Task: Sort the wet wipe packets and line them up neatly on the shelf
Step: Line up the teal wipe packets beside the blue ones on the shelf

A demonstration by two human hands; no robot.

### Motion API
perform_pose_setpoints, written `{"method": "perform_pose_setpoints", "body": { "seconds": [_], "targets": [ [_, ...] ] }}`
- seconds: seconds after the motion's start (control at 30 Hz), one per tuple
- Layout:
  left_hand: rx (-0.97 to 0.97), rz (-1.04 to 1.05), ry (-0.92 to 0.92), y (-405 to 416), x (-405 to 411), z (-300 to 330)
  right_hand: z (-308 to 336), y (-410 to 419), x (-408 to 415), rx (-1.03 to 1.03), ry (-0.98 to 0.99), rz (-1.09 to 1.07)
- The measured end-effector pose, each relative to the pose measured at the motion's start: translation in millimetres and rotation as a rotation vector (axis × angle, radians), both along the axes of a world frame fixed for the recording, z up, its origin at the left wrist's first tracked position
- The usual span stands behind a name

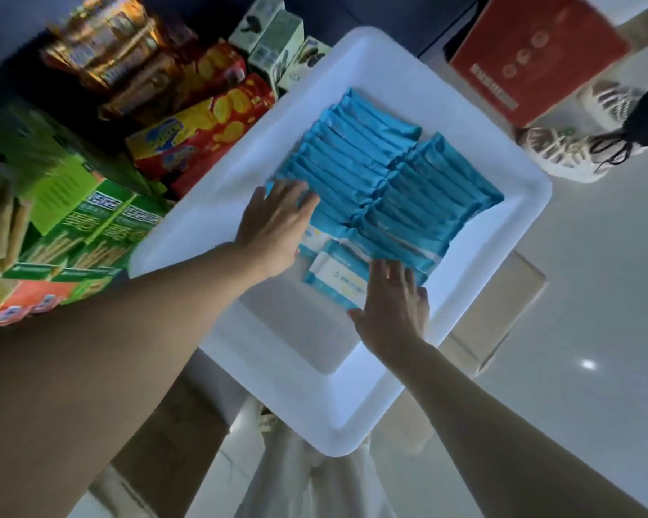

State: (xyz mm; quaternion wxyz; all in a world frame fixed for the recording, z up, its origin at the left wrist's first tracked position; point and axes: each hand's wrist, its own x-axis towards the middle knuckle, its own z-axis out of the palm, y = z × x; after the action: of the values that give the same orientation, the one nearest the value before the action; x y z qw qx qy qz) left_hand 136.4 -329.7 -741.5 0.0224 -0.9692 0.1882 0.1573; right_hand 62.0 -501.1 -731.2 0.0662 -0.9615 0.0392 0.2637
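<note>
Both hands, left hand (274, 226) and right hand (393, 304), rest flat-fingered (gripping nothing) on blue wipe packets (371, 170) in the white tray (520, 203).

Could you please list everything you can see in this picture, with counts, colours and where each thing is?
wet wipe packets: many, blue, two rows standing on edge in the tray; a few lying flat at the near end
tray: one, white, centre
red snack boxes: several, red and yellow, left of the tray
green snack boxes: several, green, near left
pale cartons: a few, beyond the tray's far corner
red carton: one, on the floor, upper right
shoes: two, pale, another person's, right
left hand: open, fingers on the left row
right hand: open, over the flat packets
</note>
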Motion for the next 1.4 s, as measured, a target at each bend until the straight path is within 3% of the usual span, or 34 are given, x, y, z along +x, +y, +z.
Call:
{"method": "perform_pose_setpoints", "body": {
  "seconds": [0.2,0.43,0.57,0.73,0.9,1.17,1.4],
  "targets": [
    [0.033,-0.064,-0.203,9,-1,-38,-44,21,-8,-0.283,-0.158,0.056],
    [0.005,0.000,-0.070,15,-10,-25,-41,16,3,-0.242,-0.117,0.057],
    [0.051,0.090,0.047,19,-13,15,-11,9,8,0.032,0.000,-0.006],
    [-0.088,0.353,0.152,34,-16,95,83,8,21,0.169,-0.045,-0.016],
    [-0.195,0.480,0.153,53,-12,221,216,13,45,0.243,-0.211,0.079],
    [-0.248,0.501,-0.030,93,-16,444,443,35,72,0.449,-0.462,0.100],
    [-0.250,0.495,-0.311,114,-23,593,586,60,78,0.548,-0.701,0.214]
  ]
}}
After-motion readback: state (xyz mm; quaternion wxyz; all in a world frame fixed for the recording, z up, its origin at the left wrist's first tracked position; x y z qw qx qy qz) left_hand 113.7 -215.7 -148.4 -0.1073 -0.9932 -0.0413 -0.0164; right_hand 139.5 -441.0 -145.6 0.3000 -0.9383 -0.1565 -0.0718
